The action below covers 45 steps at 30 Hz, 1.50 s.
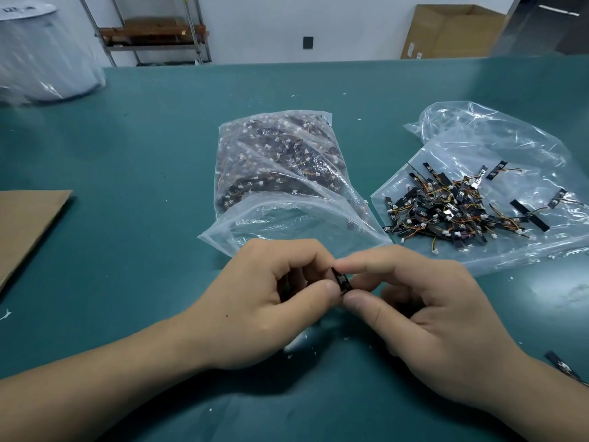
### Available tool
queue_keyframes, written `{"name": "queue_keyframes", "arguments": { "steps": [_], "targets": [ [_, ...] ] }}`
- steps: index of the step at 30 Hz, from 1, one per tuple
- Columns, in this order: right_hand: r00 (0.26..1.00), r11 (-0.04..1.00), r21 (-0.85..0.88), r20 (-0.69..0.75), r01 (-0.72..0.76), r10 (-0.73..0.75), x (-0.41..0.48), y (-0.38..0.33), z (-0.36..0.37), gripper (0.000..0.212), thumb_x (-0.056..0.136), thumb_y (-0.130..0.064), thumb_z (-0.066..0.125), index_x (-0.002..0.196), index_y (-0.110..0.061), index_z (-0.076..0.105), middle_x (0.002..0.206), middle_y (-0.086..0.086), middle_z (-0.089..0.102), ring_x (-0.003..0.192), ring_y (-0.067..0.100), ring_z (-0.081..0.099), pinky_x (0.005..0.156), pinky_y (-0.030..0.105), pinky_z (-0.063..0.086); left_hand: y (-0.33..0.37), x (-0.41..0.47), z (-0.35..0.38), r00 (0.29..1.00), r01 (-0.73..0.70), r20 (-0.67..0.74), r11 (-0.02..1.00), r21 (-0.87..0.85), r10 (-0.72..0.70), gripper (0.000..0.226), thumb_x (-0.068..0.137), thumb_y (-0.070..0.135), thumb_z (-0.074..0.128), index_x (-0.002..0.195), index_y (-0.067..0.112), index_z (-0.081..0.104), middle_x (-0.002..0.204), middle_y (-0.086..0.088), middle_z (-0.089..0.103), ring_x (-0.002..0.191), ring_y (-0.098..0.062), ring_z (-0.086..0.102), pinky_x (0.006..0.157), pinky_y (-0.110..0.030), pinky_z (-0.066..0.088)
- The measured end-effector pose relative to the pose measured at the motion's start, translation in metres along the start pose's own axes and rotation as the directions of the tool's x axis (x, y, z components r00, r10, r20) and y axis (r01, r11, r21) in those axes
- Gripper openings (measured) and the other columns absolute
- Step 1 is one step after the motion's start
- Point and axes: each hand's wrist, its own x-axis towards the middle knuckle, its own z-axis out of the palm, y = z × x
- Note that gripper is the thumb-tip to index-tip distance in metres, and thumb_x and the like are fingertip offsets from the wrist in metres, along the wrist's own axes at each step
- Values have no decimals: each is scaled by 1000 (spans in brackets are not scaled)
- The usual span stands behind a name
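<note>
The left hand (267,301) and right hand (424,314) both pinch one tiny black strip (342,280) — bend too hard and it may snap or drop.

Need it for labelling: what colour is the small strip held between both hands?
The strip is black; head view shows it.

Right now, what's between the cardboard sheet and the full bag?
Head view: only bare green table, plus a few specks, between cardboard sheet and full bag.

Small black strip board (341,281), tilted, pinched between thumbs and forefingers above green table.
</note>
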Motion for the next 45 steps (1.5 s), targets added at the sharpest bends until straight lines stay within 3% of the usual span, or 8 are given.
{"name": "queue_keyframes", "arguments": {
  "steps": [4,7,15,20,25,31,37,45],
  "targets": [
    [1000,999,27,13,-22,21,1,0,1,23,93,-30,67,113,-40,71,89,-10,70,39,24,48,38,36,43,-3,1,2,999,40,-18,997,64,-38,14,95,21,63,83,21,70,61,1,60,54,-13,50,52,-20,37],
    [1000,1000,-10,18,-19,19,2,-2,0,23,94,-26,70,113,-36,74,92,-14,73,45,16,56,46,25,47,-4,2,2,999,48,-19,997,68,-47,16,97,24,62,84,20,70,64,-1,62,56,-18,52,51,-25,40],
    [999,998,-59,4,-34,34,3,-3,2,34,86,-8,73,112,-29,79,89,-14,75,51,13,58,52,17,46,-2,2,-2,997,73,11,997,26,-73,14,91,17,61,82,20,71,65,-1,64,58,-22,54,53,-34,43],
    [1000,997,-71,5,-6,7,6,-5,2,34,87,-2,73,113,-21,81,93,-29,73,72,-8,67,68,5,44,-2,3,-1,996,88,-2,996,7,-88,11,90,18,63,82,21,70,65,-1,65,56,-24,55,51,-33,42],
    [1000,999,-44,-23,-20,19,6,-6,0,35,87,-6,72,105,-37,77,83,-25,71,44,16,52,45,22,42,-2,3,1,996,92,-16,996,21,-91,13,93,20,65,81,21,69,62,-1,63,55,-21,52,51,-27,40],
    [998,997,-49,-3,-65,65,6,-6,0,29,87,-10,73,103,-34,80,80,-19,73,46,17,54,46,24,44,-2,3,1,995,95,-4,995,32,-95,12,92,20,64,81,20,69,63,-1,64,54,-17,51,50,-29,40],
    [990,990,8,31,-141,141,6,-3,2,29,89,-20,69,109,-40,74,81,-2,76,49,29,56,46,43,46,-2,3,-1,995,94,13,993,75,-96,10,89,21,63,80,22,69,67,4,66,57,-17,55,52,-28,42],
    [991,993,0,58,-119,119,5,-4,1,29,88,-13,71,106,-35,72,90,-11,75,50,19,55,47,29,46,-1,2,-1,996,86,29,994,68,-88,10,88,17,65,80,21,69,65,7,65,54,-1,48,53,-14,37]
  ]
}}
